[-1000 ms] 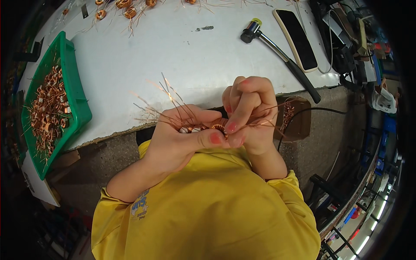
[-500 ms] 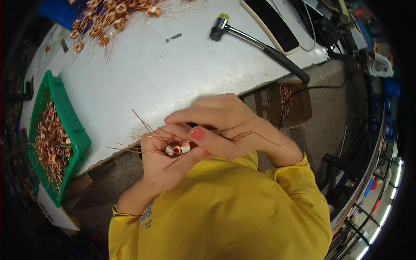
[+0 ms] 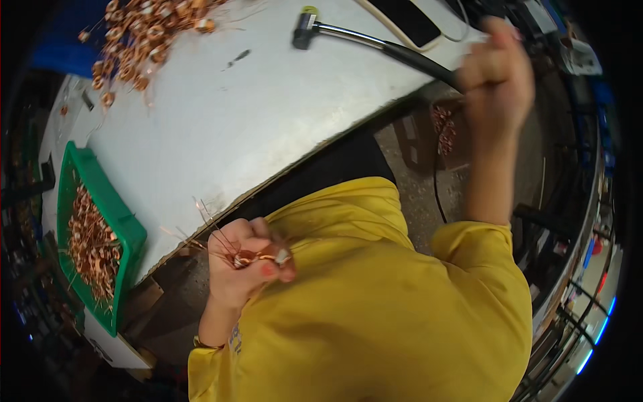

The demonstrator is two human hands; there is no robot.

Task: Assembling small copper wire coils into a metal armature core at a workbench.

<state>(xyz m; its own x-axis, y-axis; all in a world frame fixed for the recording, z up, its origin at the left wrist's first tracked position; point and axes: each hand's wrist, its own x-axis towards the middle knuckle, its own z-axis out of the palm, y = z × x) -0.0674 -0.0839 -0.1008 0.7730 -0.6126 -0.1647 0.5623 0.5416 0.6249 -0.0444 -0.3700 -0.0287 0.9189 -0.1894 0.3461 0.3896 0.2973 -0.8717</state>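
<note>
My left hand (image 3: 238,268) is closed around small copper-wire coils (image 3: 249,257) at the front of the yellow shirt. A white-banded coil (image 3: 281,256) shows at its fingertips, and loose wire ends stick out toward the table. My right hand (image 3: 499,77) is raised at the upper right, blurred by motion, with its fingers curled. Whatever it holds, if anything, cannot be made out. It overlaps the handle end of a hammer (image 3: 375,45) lying on the table; whether they touch is unclear.
A green bin (image 3: 110,197) of copper coils (image 3: 94,248) stands at the left of the white table (image 3: 221,134). More coils (image 3: 144,37) lie heaped at the far left. A phone (image 3: 405,20) lies near the hammer. Below the table edge is a cardboard box (image 3: 418,147).
My hands were together around the coils; now they are apart. My right hand has swung up and to the right, while my left stays low with the coils. The view has shifted slightly.
</note>
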